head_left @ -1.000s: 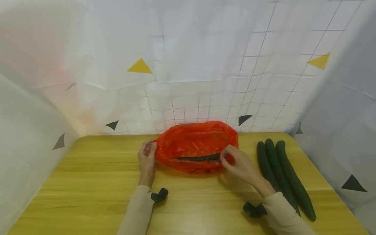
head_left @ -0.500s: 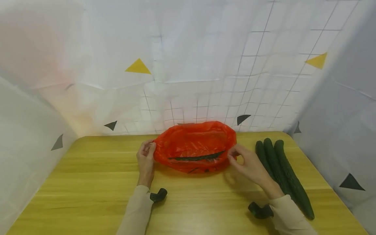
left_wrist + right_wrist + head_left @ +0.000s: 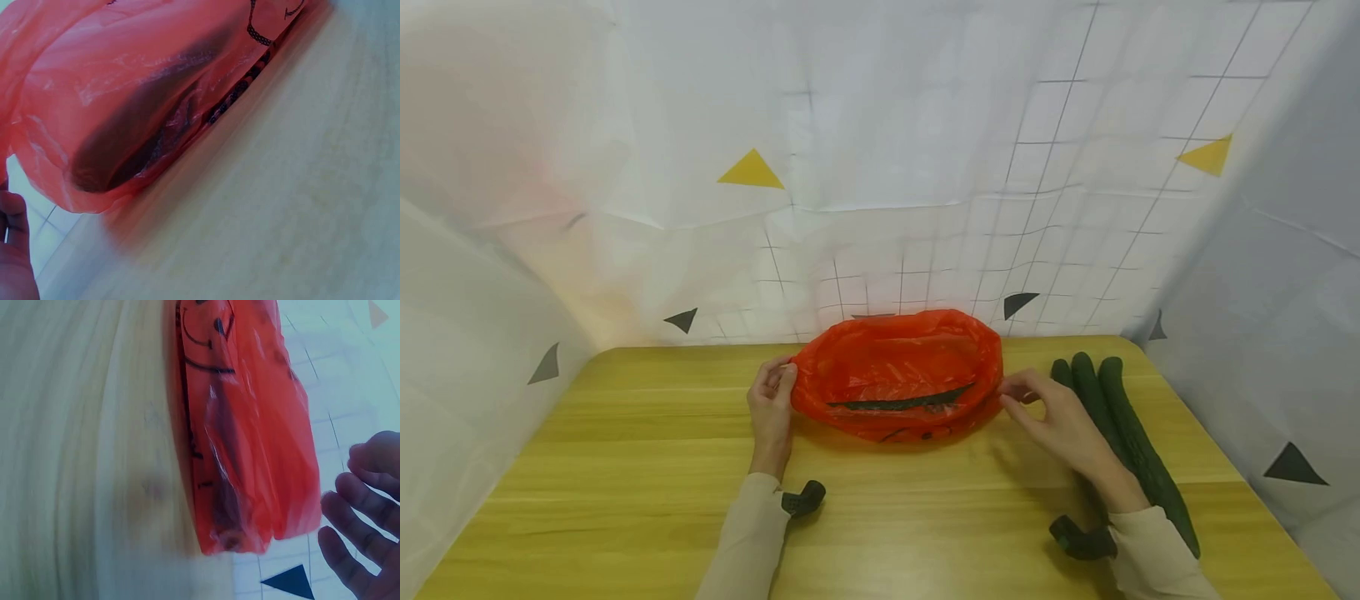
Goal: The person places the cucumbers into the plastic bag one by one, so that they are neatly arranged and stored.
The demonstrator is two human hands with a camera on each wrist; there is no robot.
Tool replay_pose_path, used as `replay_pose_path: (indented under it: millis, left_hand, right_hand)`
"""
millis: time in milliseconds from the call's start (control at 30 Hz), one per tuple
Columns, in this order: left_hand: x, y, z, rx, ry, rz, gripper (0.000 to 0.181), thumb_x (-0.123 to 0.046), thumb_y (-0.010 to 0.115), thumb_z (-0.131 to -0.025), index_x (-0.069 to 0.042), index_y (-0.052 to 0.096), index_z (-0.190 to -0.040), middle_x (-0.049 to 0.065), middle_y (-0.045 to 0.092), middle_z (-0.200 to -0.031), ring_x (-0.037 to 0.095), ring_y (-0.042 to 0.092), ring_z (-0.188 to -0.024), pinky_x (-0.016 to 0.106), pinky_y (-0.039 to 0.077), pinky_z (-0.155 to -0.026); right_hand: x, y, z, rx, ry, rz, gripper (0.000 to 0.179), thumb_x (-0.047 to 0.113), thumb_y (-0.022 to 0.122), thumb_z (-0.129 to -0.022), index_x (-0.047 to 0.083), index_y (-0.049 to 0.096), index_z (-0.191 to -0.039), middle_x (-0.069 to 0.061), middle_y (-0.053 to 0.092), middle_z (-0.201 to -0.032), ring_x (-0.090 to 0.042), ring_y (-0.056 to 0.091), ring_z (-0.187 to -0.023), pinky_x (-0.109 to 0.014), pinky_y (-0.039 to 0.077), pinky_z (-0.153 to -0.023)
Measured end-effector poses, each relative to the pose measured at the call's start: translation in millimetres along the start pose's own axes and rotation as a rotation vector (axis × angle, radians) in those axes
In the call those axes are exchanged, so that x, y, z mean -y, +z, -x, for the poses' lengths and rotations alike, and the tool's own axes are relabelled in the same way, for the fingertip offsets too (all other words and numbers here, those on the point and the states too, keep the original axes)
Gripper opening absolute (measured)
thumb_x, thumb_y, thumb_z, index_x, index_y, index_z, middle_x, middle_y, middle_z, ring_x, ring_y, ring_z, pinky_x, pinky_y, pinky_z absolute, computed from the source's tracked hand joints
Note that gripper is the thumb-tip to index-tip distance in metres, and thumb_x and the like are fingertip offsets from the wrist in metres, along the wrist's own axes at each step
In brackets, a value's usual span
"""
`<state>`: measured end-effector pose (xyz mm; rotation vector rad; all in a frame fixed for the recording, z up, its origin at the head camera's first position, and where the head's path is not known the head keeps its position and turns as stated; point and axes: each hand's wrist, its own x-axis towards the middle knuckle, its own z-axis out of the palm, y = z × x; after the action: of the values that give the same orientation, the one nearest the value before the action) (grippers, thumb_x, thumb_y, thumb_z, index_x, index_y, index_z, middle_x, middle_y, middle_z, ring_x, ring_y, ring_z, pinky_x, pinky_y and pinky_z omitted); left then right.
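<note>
A red plastic bag (image 3: 891,354) stands with its mouth spread wide at the middle back of the table. Inside it lies a dark green cucumber (image 3: 904,403); its shape (image 3: 150,115) shows dimly through the plastic in the left wrist view. My left hand (image 3: 771,412) pinches the bag's left rim between thumb and fingers. Just right of the bag, my right hand (image 3: 1063,421) holds nothing, its fingers loosely bent; in the right wrist view a gap separates its fingertips (image 3: 334,503) from the plastic. Several green cucumbers (image 3: 1138,433) lie side by side on the right, partly hidden by the right arm.
The wooden table (image 3: 625,467) has rounded back corners. A white sheet (image 3: 880,150) with grid lines and coloured triangles rises behind it and along both sides. Black wrist-worn devices (image 3: 1082,540) stick out from both sleeves.
My right hand has come out of the bag, leaving the cucumber inside, and has moved right to beside the rim. The left hand keeps its grip on the left rim.
</note>
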<state>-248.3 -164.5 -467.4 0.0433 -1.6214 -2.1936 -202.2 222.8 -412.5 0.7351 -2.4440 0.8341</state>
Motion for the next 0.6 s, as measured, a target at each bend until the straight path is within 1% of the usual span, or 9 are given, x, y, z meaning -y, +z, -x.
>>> replay_pose_path:
  millis: [167,333,467,600]
  left_hand:
    - [0.0,1.8,0.0,-0.001,0.005,0.014,0.037,-0.025,0.069,-0.086,-0.001,0.060,-0.112,-0.004,0.066,-0.085,0.009,0.062,-0.082,0.018,0.053,-0.074]
    - [0.6,2.1,0.7,0.006,-0.002,0.013,0.036,-0.023,0.068,-0.087,0.000,0.059,-0.113,-0.005,0.066,-0.084,0.009,0.061,-0.081,0.018,0.052,-0.074]
    - [-0.7,0.9,1.5,0.018,-0.022,0.006,0.033,-0.025,0.065,-0.089,-0.002,0.060,-0.113,-0.005,0.065,-0.088,0.009,0.061,-0.082,0.017,0.052,-0.074]
    - [-2.1,0.2,0.9,0.044,-0.041,0.010,0.034,-0.027,0.063,-0.091,-0.002,0.059,-0.114,-0.004,0.064,-0.093,0.008,0.060,-0.085,0.017,0.052,-0.077]
  right_hand:
    - [-7.5,-10.0,4.4,0.003,0.092,0.008,0.017,0.010,0.070,-0.085,0.013,0.063,-0.100,0.008,0.065,-0.090,-0.002,0.059,-0.082,-0.030,0.054,-0.072]
    - [-14.9,-18.1,7.0,0.026,0.125,0.009,0.018,0.009,0.069,-0.085,0.010,0.062,-0.102,0.004,0.066,-0.091,-0.001,0.059,-0.081,-0.028,0.055,-0.071]
    - [-23.9,-24.1,9.7,0.044,0.153,0.025,0.017,0.013,0.067,-0.088,0.010,0.062,-0.103,0.002,0.067,-0.091,0.000,0.058,-0.077,-0.022,0.052,-0.068]
    - [-36.1,-31.5,14.3,0.034,0.202,0.013,0.015,0.015,0.065,-0.089,0.010,0.063,-0.104,-0.002,0.068,-0.092,0.004,0.056,-0.076,-0.014,0.047,-0.067]
